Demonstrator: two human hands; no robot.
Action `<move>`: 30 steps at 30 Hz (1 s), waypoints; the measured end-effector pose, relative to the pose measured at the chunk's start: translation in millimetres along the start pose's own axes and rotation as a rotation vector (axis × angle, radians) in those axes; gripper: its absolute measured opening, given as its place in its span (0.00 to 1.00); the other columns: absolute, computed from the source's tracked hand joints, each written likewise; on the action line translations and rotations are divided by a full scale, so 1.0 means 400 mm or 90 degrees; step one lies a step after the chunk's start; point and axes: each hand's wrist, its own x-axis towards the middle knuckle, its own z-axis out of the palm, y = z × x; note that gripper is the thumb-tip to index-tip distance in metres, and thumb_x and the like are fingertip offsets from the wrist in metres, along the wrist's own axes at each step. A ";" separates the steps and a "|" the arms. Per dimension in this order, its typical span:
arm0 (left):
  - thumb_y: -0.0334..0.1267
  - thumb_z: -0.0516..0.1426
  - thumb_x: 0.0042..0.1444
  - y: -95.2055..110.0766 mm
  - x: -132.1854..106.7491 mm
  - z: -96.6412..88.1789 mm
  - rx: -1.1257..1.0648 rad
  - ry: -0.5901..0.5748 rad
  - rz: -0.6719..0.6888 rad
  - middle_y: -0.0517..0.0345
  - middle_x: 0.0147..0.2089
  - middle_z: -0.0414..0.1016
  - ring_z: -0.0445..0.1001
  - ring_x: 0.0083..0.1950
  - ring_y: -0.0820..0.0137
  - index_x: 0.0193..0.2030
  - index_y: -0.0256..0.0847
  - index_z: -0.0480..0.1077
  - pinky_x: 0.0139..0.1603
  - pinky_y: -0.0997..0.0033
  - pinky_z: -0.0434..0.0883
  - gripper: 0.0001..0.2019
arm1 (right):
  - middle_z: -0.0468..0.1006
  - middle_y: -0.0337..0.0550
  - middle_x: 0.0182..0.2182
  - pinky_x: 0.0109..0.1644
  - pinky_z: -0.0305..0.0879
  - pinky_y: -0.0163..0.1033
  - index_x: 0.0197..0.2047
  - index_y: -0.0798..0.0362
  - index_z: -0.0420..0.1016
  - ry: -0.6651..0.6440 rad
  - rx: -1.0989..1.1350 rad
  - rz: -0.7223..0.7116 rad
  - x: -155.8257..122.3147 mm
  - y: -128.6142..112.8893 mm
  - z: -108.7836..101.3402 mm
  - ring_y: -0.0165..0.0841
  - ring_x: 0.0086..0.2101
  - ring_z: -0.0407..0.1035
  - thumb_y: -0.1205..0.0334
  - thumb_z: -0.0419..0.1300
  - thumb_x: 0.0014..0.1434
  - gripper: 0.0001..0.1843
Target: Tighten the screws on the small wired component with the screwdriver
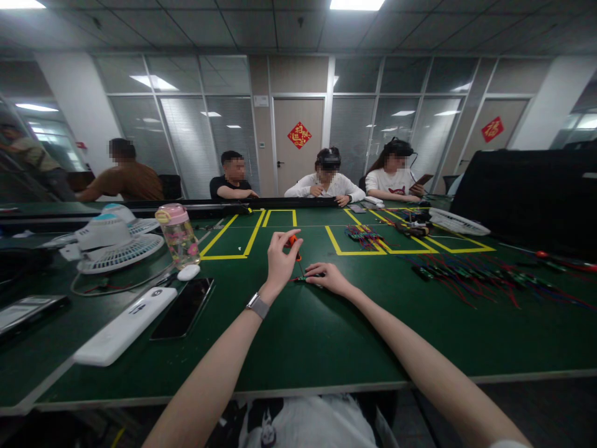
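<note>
My left hand (282, 256), with a watch on its wrist, is closed around the orange and black handle of a screwdriver (293, 241). The screwdriver stands nearly upright, its thin shaft running down to a small green circuit board (302, 279) on the table. My right hand (330, 278) lies low over the table, its fingers pinched on the right part of that board. A short red wire shows at the board's left end. Whether the tip sits in a screw is too small to tell.
Circuit boards with red and blue wires (476, 277) lie to the right; another wired bunch (366, 236) sits among yellow tape outlines (246, 256). At left are a phone (184, 309), a white case (125, 326), a bottle (180, 239) and a fan (121, 252). People sit across the green table (298, 348).
</note>
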 end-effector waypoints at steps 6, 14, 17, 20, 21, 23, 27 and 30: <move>0.35 0.47 0.65 -0.006 0.001 0.001 -0.035 -0.034 -0.006 0.53 0.47 0.70 0.71 0.47 0.70 0.58 0.45 0.66 0.50 0.69 0.67 0.17 | 0.80 0.49 0.44 0.54 0.65 0.47 0.38 0.50 0.83 0.002 -0.001 -0.002 0.000 0.002 0.001 0.41 0.46 0.73 0.53 0.64 0.52 0.13; 0.41 0.52 0.62 -0.001 0.002 -0.003 0.007 -0.024 -0.027 0.53 0.44 0.68 0.70 0.43 0.69 0.53 0.45 0.70 0.47 0.69 0.69 0.15 | 0.80 0.49 0.44 0.54 0.65 0.47 0.38 0.50 0.83 0.004 -0.004 0.003 -0.001 -0.001 0.001 0.42 0.46 0.73 0.54 0.64 0.52 0.13; 0.37 0.46 0.65 -0.006 0.003 0.000 -0.035 -0.065 -0.029 0.53 0.50 0.69 0.70 0.50 0.69 0.60 0.47 0.64 0.53 0.67 0.67 0.18 | 0.80 0.49 0.44 0.55 0.65 0.47 0.38 0.51 0.83 0.005 -0.007 0.005 -0.001 -0.001 0.000 0.42 0.46 0.73 0.54 0.64 0.51 0.13; 0.35 0.47 0.65 -0.010 0.003 0.004 -0.053 -0.059 -0.024 0.53 0.49 0.71 0.72 0.48 0.69 0.60 0.45 0.64 0.51 0.68 0.68 0.18 | 0.80 0.49 0.44 0.55 0.64 0.47 0.38 0.51 0.83 0.001 -0.008 0.007 -0.001 -0.002 0.000 0.42 0.46 0.73 0.54 0.64 0.51 0.13; 0.36 0.49 0.64 -0.010 0.002 0.003 -0.045 -0.046 -0.022 0.53 0.47 0.72 0.72 0.46 0.69 0.59 0.44 0.65 0.49 0.68 0.69 0.17 | 0.80 0.49 0.44 0.55 0.64 0.47 0.38 0.51 0.83 0.000 -0.007 0.009 0.000 -0.002 -0.001 0.42 0.46 0.73 0.54 0.64 0.51 0.13; 0.38 0.54 0.61 -0.006 0.002 0.000 -0.017 -0.021 -0.015 0.54 0.43 0.72 0.72 0.41 0.70 0.54 0.43 0.70 0.45 0.70 0.69 0.15 | 0.79 0.49 0.44 0.55 0.64 0.47 0.38 0.51 0.83 -0.002 -0.006 0.011 0.000 -0.004 -0.001 0.42 0.46 0.73 0.54 0.65 0.51 0.13; 0.39 0.52 0.62 0.001 0.002 -0.007 -0.006 -0.028 -0.021 0.54 0.44 0.70 0.71 0.42 0.71 0.53 0.44 0.70 0.45 0.71 0.69 0.15 | 0.79 0.48 0.45 0.55 0.64 0.47 0.38 0.50 0.83 -0.003 -0.006 0.021 -0.001 -0.009 -0.002 0.42 0.47 0.72 0.55 0.65 0.51 0.13; 0.36 0.46 0.65 0.000 0.002 -0.005 -0.031 -0.033 -0.020 0.53 0.47 0.71 0.71 0.47 0.70 0.57 0.44 0.67 0.49 0.69 0.68 0.17 | 0.79 0.48 0.45 0.57 0.63 0.48 0.38 0.50 0.83 0.000 -0.005 0.027 -0.002 -0.008 -0.002 0.42 0.48 0.72 0.55 0.65 0.51 0.12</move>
